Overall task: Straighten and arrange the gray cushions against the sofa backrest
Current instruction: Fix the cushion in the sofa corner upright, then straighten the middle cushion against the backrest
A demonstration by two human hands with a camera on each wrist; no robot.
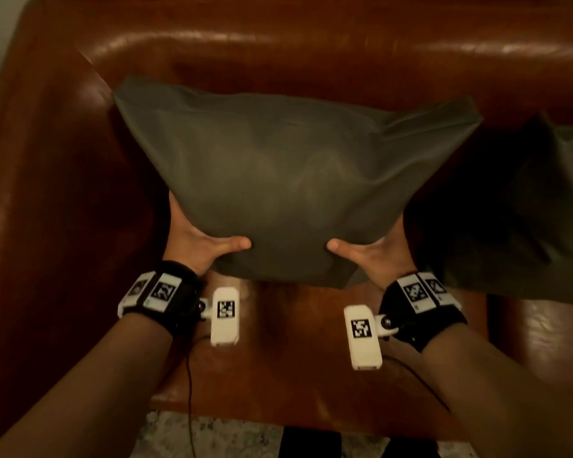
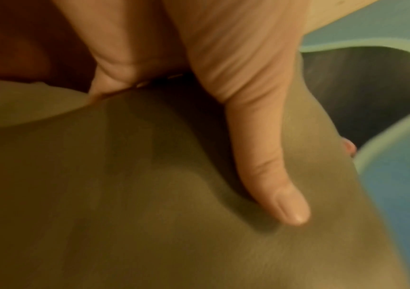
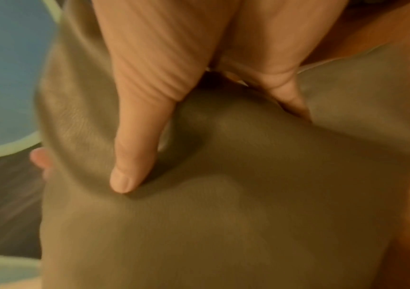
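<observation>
A gray cushion (image 1: 288, 180) is held over the seat of a brown leather sofa, its far edge near the backrest (image 1: 311, 51). My left hand (image 1: 199, 242) grips its near left corner, thumb on top and fingers hidden underneath. My right hand (image 1: 374, 252) grips the near right corner the same way. In the left wrist view the thumb (image 2: 270, 176) presses a dent into the cushion fabric (image 2: 149, 195). The right wrist view shows the thumb (image 3: 134, 146) sunk into the cushion (image 3: 248, 195). A second gray cushion (image 1: 543, 209) lies in shadow at the right.
The sofa's left armrest (image 1: 40, 160) curves along the left side. The seat's front edge (image 1: 278, 411) is below my wrists, with speckled floor (image 1: 212, 438) beyond it. A thin black cable (image 1: 189, 391) hangs from my left wrist.
</observation>
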